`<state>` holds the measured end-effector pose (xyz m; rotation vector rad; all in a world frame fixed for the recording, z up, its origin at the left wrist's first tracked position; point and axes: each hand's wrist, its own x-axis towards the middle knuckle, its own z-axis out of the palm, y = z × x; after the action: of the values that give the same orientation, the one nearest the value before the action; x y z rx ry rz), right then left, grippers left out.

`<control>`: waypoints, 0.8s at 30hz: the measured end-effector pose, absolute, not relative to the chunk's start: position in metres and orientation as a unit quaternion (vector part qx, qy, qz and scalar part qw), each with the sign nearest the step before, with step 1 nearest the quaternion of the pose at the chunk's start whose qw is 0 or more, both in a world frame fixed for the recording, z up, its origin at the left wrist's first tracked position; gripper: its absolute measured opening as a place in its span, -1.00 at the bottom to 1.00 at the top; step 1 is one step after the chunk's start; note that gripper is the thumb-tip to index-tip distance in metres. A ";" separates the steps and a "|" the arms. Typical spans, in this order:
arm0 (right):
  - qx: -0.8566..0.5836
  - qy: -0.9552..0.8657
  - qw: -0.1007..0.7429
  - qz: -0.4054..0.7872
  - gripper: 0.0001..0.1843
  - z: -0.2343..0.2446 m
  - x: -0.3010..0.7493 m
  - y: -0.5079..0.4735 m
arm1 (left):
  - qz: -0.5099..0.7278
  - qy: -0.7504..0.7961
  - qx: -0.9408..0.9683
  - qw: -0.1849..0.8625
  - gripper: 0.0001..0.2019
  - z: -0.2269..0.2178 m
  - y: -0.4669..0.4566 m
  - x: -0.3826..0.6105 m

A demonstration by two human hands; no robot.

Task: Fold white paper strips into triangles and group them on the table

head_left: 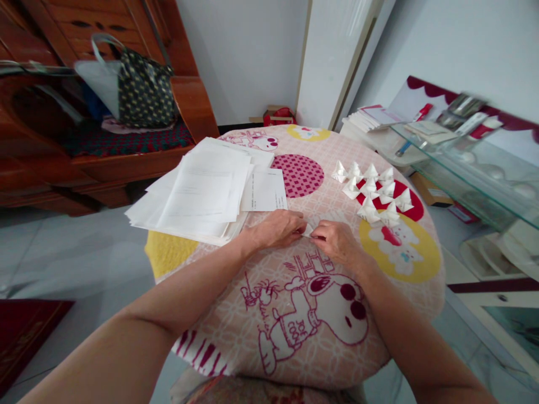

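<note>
Between my two hands, near the middle of the round table, is a small piece of folded white paper point(307, 230). My left hand point(281, 228) pinches its left side, and my right hand point(336, 240) grips the right side. The fingers hide most of the paper. To the right, several folded paper shapes point(369, 188) with pointed tips stand grouped in rows. A loose stack of white paper sheets point(202, 185) lies left of my hands, and a smaller printed sheet point(265, 191) sticks out at its right edge.
A patterned cloth point(236, 348) covers the round table. On the right stands a glass shelf point(471, 168) with cups and other items, close to the table's edge. A wooden bench point(138, 168) at the back left carries a dark patterned bag point(145, 90).
</note>
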<state>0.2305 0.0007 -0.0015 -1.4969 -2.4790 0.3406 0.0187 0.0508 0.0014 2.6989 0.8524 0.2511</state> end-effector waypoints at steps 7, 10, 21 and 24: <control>-0.528 -0.791 0.197 0.239 -0.86 -0.003 0.237 0.006 | 0.090 0.316 0.920 0.212 -0.85 0.003 0.057 0.018; -0.551 -0.757 0.214 0.277 -0.88 -0.006 0.238 0.007 | 0.097 0.334 0.905 0.243 -0.84 0.003 0.060 0.019; -0.626 -0.689 0.202 0.305 -0.78 0.003 0.227 0.007 | 0.104 0.433 0.831 0.333 -0.84 0.000 0.065 0.023; -0.642 -0.677 0.192 0.305 -0.79 0.003 0.226 0.008 | 0.102 0.446 0.825 0.330 -0.85 -0.001 0.068 0.025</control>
<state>0.2257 0.0085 0.0035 -1.8014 -1.9000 0.8561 0.0247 0.0678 -0.0013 2.1591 1.1679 0.2679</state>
